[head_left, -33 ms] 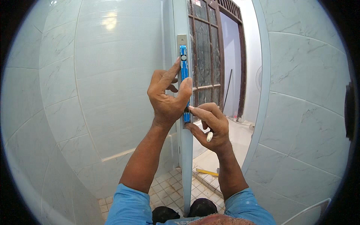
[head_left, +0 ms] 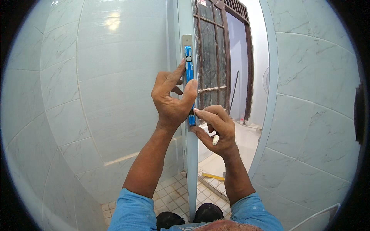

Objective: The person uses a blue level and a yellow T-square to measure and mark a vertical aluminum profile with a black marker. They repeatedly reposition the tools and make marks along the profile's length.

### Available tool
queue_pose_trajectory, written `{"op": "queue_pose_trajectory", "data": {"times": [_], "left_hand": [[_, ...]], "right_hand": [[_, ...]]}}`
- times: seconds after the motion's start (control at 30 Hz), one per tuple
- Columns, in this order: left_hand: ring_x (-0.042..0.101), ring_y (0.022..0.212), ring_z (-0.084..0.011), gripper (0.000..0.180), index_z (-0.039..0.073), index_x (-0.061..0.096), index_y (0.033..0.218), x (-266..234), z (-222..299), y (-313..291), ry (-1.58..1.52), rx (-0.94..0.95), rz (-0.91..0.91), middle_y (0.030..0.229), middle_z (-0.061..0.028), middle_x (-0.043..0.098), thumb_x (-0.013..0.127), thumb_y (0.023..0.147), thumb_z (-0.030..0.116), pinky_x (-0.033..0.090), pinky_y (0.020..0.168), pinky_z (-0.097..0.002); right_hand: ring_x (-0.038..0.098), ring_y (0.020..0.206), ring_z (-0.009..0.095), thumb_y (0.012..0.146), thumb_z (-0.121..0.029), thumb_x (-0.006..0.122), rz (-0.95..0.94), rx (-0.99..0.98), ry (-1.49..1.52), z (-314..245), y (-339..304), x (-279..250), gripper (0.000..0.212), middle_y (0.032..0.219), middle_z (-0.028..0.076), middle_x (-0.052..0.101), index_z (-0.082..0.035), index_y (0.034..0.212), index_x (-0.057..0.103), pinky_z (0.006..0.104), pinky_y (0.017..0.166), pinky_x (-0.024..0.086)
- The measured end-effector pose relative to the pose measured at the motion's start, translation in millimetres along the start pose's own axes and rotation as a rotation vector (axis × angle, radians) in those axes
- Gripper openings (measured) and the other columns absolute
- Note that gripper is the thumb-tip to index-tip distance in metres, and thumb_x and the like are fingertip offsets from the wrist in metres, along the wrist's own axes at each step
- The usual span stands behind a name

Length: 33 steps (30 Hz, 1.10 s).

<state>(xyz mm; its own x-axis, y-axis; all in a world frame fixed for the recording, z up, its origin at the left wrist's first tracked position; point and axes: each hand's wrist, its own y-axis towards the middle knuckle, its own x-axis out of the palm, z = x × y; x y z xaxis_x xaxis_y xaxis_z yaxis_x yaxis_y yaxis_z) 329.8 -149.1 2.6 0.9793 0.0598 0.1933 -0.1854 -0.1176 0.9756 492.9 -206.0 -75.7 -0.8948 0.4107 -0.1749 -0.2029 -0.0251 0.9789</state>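
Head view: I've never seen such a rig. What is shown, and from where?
No machine: a fisheye camera worn on a person's head looks down at their bare hands, bending straight edges. Before them is an upright pale door edge with a metal plate. Against it stands a narrow blue bar, perhaps a spirit level. The left hand reaches across the bar, thumb over it; the right hand is at its lower end and also holds a white pen-like object. A yellow strip lies lower, right of the door.
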Motion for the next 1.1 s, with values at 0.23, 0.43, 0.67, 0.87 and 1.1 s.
{"op": "queue_pose_trajectory", "data": {"times": [0.23, 0.43, 0.67, 0.87, 1.1], "left_hand": [[0.059, 0.081, -0.0099, 0.053, 0.000, 0.075, 0.142, 1, -4, 3, -0.022, -0.001, -0.001, 0.092, -0.0056, 0.066, 0.078, 0.092, 0.016, 0.051, 0.057, -0.0266], [0.060, 0.081, -0.0103, 0.053, 0.000, 0.075, 0.142, 1, -3, 1, 0.002, 0.006, 0.005, 0.092, -0.0060, 0.066, 0.078, 0.091, 0.016, 0.052, 0.057, -0.0272], [0.061, 0.080, -0.0102, 0.053, 0.000, 0.075, 0.142, 0, 1, 5, 0.017, 0.032, -0.001, 0.091, -0.0054, 0.067, 0.078, 0.091, 0.016, 0.054, 0.056, -0.0257], [0.064, 0.081, -0.0108, 0.053, 0.000, 0.075, 0.141, 1, 1, 4, 0.006, 0.003, 0.001, 0.092, -0.0064, 0.068, 0.078, 0.091, 0.016, 0.056, 0.057, -0.0261], [0.065, 0.084, -0.0123, 0.053, 0.000, 0.075, 0.141, -4, 1, 5, 0.033, 0.006, -0.022, 0.094, -0.0074, 0.069, 0.078, 0.091, 0.016, 0.056, 0.058, -0.0282]], "right_hand": [[0.073, 0.093, 0.017, 0.083, -0.005, 0.094, 0.004, -0.040, -0.017, 5, 2, 1, 0.060, 0.113, 0.008, 0.069, -0.008, 0.139, 0.073, 0.0319, 0.072, 0.064], [0.072, 0.090, 0.015, 0.084, -0.005, 0.094, 0.003, -0.022, 0.008, 7, 0, 3, 0.059, 0.113, 0.008, 0.070, -0.008, 0.140, 0.073, 0.0306, 0.068, 0.061], [0.068, 0.084, 0.012, 0.084, -0.008, 0.095, 0.008, -0.016, 0.009, 7, 0, 3, 0.062, 0.111, 0.008, 0.070, -0.009, 0.142, 0.073, 0.0292, 0.063, 0.058], [0.063, 0.081, 0.013, 0.091, -0.012, 0.079, 0.019, 0.010, 0.048, 5, -5, -15, 0.052, 0.114, 0.011, 0.071, -0.007, 0.142, 0.073, 0.0296, 0.062, 0.051], [0.044, 0.068, 0.010, 0.112, -0.074, 0.034, 0.503, 0.027, -0.094, -5, 24, -30, 0.080, 0.093, 0.004, 0.059, 0.001, 0.118, 0.063, 0.0262, 0.059, 0.035]]}}
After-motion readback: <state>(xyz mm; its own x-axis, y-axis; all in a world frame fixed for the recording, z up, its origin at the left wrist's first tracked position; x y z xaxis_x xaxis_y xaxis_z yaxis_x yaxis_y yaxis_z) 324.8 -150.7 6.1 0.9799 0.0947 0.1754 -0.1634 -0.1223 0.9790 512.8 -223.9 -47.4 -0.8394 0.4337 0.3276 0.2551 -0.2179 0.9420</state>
